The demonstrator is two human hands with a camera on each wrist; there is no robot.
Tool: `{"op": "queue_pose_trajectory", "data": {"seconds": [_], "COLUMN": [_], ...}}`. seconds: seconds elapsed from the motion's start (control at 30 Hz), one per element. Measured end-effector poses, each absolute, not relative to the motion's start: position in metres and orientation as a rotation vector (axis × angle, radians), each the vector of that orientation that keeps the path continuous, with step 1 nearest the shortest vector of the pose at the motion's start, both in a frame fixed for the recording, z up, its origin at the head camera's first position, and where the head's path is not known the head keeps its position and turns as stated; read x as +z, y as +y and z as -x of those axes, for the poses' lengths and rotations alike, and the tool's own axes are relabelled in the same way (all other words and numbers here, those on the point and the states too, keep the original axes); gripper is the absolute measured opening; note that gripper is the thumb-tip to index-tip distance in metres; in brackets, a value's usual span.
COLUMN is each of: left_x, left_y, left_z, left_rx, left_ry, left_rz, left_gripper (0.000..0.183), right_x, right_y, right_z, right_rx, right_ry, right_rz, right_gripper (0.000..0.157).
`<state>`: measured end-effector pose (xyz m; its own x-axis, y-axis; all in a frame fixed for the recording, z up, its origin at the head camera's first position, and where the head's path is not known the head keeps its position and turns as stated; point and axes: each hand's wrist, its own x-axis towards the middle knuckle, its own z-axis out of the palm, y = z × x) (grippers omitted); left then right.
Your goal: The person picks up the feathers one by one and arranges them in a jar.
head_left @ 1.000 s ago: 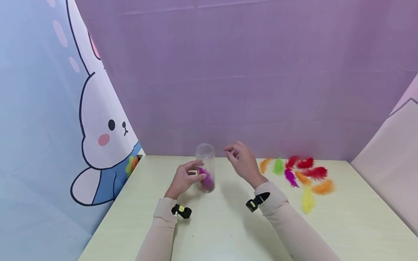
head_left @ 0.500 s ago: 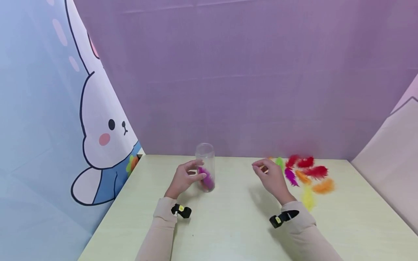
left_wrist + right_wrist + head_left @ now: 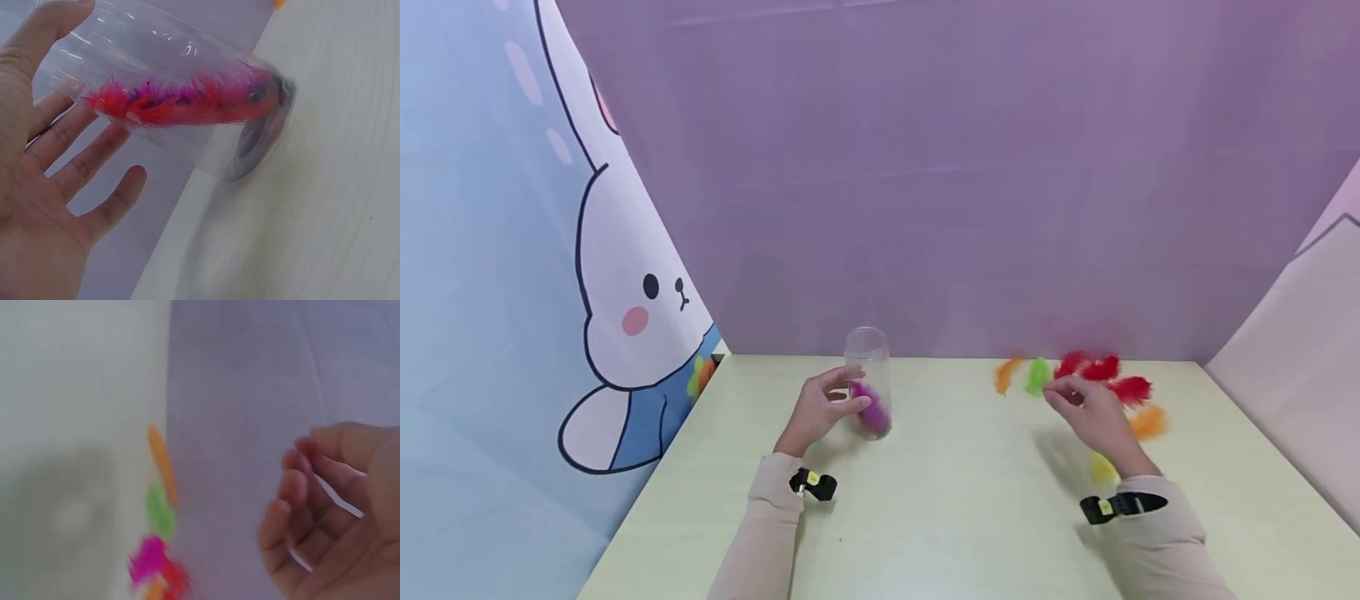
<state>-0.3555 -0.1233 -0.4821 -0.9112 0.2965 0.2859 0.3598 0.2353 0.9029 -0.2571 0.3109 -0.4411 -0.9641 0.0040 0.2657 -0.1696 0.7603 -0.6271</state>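
Observation:
A tall clear glass (image 3: 878,371) stands upright on the light table, with purple and red feathers (image 3: 187,103) inside it. My left hand (image 3: 815,410) holds the glass from its left side, thumb in front and fingers spread behind. Over the loose feathers on the right hovers my right hand (image 3: 1097,421), its fingers loosely curled and nothing between them. Near its fingertips lies a green feather (image 3: 1037,377). In the right wrist view a magenta feather (image 3: 149,559) shows too; the hand hides it in the head view.
Left of the green feather is an orange feather (image 3: 1006,375). Red feathers (image 3: 1131,390), another orange feather (image 3: 1150,423) and a yellow feather (image 3: 1102,469) lie around the right hand. A purple cloth (image 3: 962,208) hangs behind the table's back edge.
My right hand has moved away from beside the glass, rightward to above the loose feathers, covering some of them. The left hand keeps its hold on the glass.

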Motion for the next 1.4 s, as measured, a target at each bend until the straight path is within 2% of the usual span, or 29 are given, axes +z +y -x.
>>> {"op": "queue_pose_trajectory", "data": {"seconds": [0.3, 0.47, 0.63, 0.8, 0.97, 1.1, 1.4], "left_x": [-0.484, -0.483, -0.483, -0.482, -0.482, -0.481, -0.484], "left_y": [-0.124, -0.124, -0.124, -0.123, -0.122, -0.121, -0.123], "left_z": [0.357, 0.357, 0.357, 0.356, 0.356, 0.355, 0.357], "left_rx": [-1.777, -1.781, -1.783, -1.799, -1.796, -1.787, -1.812], "left_ry": [-2.411, -2.415, -2.419, -2.417, -2.425, -2.446, -2.421], "left_rz": [0.653, 0.674, 0.672, 0.661, 0.656, 0.643, 0.661], "left_gripper": [0.055, 0.059, 0.054, 0.052, 0.055, 0.055, 0.055], "right_x": [-0.431, -0.434, -0.442, -0.452, -0.458, -0.462, -0.466], "right_y": [0.353, 0.366, 0.375, 0.377, 0.373, 0.369, 0.362], "right_z": [0.242, 0.234, 0.231, 0.231, 0.233, 0.234, 0.239], "right_rx": [0.95, 0.958, 1.003, 1.058, 1.052, 1.01, 1.008], "right_ry": [-2.953, -3.145, -3.25, -3.323, -3.365, -3.342, -3.317], "right_rz": [-0.301, -0.266, -0.252, -0.274, -0.168, -0.223, -0.359], "right_gripper": [0.011, 0.011, 0.01, 0.013, 0.021, 0.026, 0.017]}}
